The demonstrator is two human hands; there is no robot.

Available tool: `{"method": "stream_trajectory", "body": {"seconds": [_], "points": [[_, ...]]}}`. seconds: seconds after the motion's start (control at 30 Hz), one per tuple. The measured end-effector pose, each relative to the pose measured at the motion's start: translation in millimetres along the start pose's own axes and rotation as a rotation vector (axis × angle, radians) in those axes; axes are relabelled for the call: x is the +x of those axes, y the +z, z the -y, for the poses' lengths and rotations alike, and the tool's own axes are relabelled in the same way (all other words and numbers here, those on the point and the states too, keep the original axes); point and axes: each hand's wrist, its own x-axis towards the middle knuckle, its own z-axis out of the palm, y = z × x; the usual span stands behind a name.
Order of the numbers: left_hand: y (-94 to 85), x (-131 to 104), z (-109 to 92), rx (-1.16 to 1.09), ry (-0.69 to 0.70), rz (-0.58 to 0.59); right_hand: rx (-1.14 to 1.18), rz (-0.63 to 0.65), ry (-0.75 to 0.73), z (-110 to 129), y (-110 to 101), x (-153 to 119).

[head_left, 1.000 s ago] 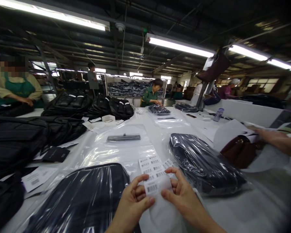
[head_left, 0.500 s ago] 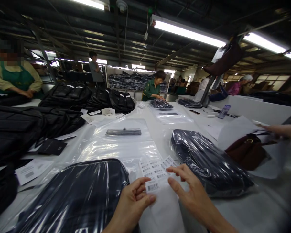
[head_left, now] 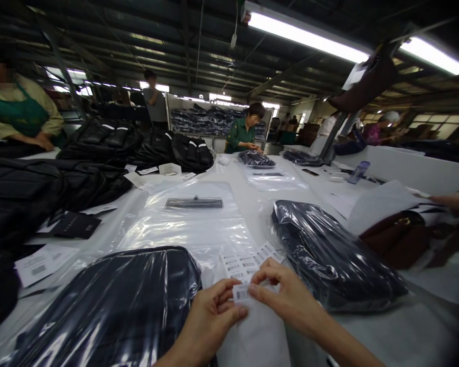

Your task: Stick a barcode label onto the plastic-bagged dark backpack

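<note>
Barcode label sheet [head_left: 245, 266] is low centre, in front of the wearer, just above or on the tabletop [head_left: 253, 206] (can't tell which), b/w a plastic-wrapped dark bag [head_left: 115, 300] on the left & a 2nd wrapped bag [head_left: 334, 257] on the right. Prob. v. light, thin & floppy; slick backing, so it'd slide or curl if held on one side only. Labels prob. tacky underneath, easy to crease or tear. Best hold: side edge of backing, fingertips only, clear of printed faces; for a single label, a corner.

Pose: L hand [head_left: 217, 312] comes in from below, palm turned inward, grip narrow on the sheet's left edge, thumb in front, other fingers curled. R hand [head_left: 285, 293] slants in from lower right, wrist fairly straight, thumb & index pinched at the right edge of the lowest label [head_left: 240, 292]. Can't tell if that label's lifted off the backing.
</note>
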Motion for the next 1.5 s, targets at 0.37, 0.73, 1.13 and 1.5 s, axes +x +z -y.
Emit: {"method": "stream_trajectory", "body": {"seconds": [0.37, 0.73, 1.13, 1.5], "points": [[5.2, 154, -17, 0.646, 0.26, -0.285, 0.313, -0.644, 0.231, -26, -50, 41], [-166.6, -85, -77, 1.455, 0.297, -0.009, 0.99, 0.163, 0.207, 90, 119, 38], [-183.8, -133, 1, 1.451, 0.092, -0.009, 0.482, 0.204, 0.282, 79, 240, 79], [-193.4, -125, 14, 1.428, 0.09, 0.015, 0.314, 0.255, 0.357, 81, 244, 89]]}}
